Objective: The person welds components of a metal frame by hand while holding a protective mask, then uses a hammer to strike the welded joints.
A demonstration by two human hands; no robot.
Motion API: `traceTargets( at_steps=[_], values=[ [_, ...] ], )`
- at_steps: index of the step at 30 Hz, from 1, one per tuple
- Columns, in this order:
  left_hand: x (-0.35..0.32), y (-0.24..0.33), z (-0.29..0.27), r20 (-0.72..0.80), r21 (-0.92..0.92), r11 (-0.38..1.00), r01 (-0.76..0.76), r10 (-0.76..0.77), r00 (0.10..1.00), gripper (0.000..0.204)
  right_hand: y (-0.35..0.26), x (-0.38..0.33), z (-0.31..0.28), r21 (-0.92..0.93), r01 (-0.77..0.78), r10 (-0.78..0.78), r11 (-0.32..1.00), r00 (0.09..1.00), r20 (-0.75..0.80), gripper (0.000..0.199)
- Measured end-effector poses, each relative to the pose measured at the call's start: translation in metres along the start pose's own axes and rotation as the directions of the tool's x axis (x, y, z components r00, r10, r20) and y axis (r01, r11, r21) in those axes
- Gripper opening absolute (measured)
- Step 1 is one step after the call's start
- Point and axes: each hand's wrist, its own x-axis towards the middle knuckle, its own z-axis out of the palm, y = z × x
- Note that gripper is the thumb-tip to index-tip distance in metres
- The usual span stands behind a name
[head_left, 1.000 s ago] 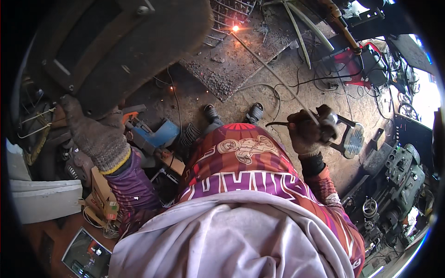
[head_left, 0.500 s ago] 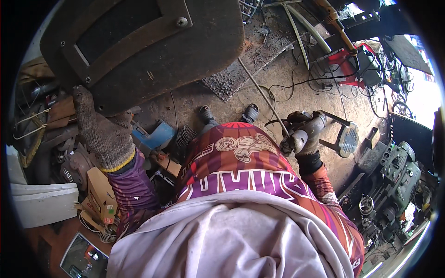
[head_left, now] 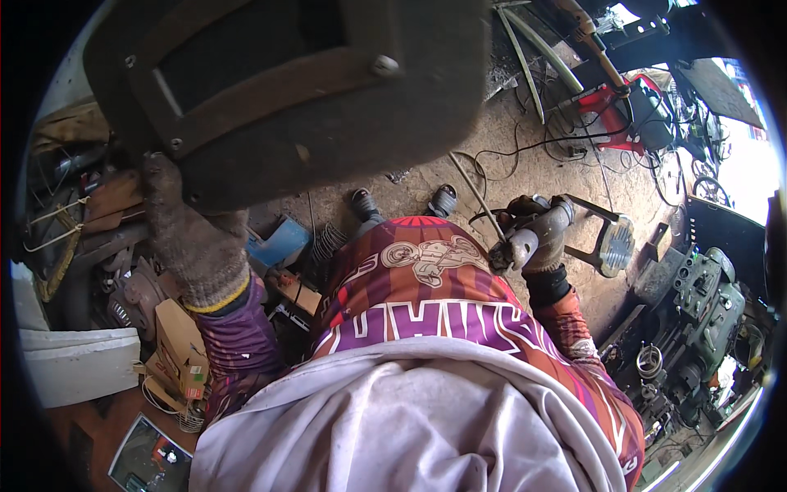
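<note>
While your left hand (head_left: 197, 242) supports the dark shield (head_left: 328, 139) at its lower left corner, the thumb lies extended along the edge and the other fingers close on it, mostly hidden behind it. The shield occupies the upper left of the view, tilted, with its framed dark window (head_left: 254, 53) toward the top. It covers part of the floor (head_left: 508, 197) beyond your feet.

Your right hand (head_left: 545, 250), also gloved, sits to the right of your shirt (head_left: 426, 266). Its fingers grip a rod holder (head_left: 523, 241), largely covered by the glove. A thin rod (head_left: 477, 190) extends from the holder up and to the left; its far end passes out of sight at the shield's lower edge. Just beside this hand, on its right, is a ribbed grey oval piece (head_left: 615, 246) on a bar frame; whether the hand touches it cannot be determined.

Both sandals (head_left: 443, 199) stand apart on the floor. A blue metal part (head_left: 281, 242) lies near your left hand. Farther right are a red unit (head_left: 600, 105) with a dark cable (head_left: 525, 150) and a green-grey machine (head_left: 709, 316).
</note>
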Motion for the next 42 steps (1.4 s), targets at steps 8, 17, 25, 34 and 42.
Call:
traceTargets(
  at_steps=[8,17,25,34,42],
  values=[
    [-0.028,-0.023,-0.016,0.105,0.611,0.745,-0.268,0.259,0.960,0.033,-0.032,0.002,0.010,0.089,0.032,-0.040,0.996,0.995,0.090,0.022],
    [-0.034,-0.020,0.026,0.174,0.268,0.961,-0.066,0.019,0.985,0.049,-0.017,0.006,0.002,-0.336,0.228,-0.229,0.914,0.973,0.037,0.023],
    [-0.023,-0.022,-0.014,0.145,0.559,0.793,-0.243,0.195,0.970,0.049,-0.031,0.005,0.010,-0.565,0.241,-0.228,0.789,0.969,0.095,0.009],
    [-0.025,-0.010,-0.029,0.844,0.506,-0.579,-0.639,0.180,0.505,0.048,-0.049,0.011,0.022,-0.195,0.227,-0.255,0.954,0.957,-0.135,0.015],
    [-0.024,-0.012,-0.015,0.883,0.463,-0.572,-0.677,0.235,0.406,0.049,-0.051,0.004,0.018,-0.822,0.431,-0.518,0.373,0.831,0.201,0.021]
  ],
)
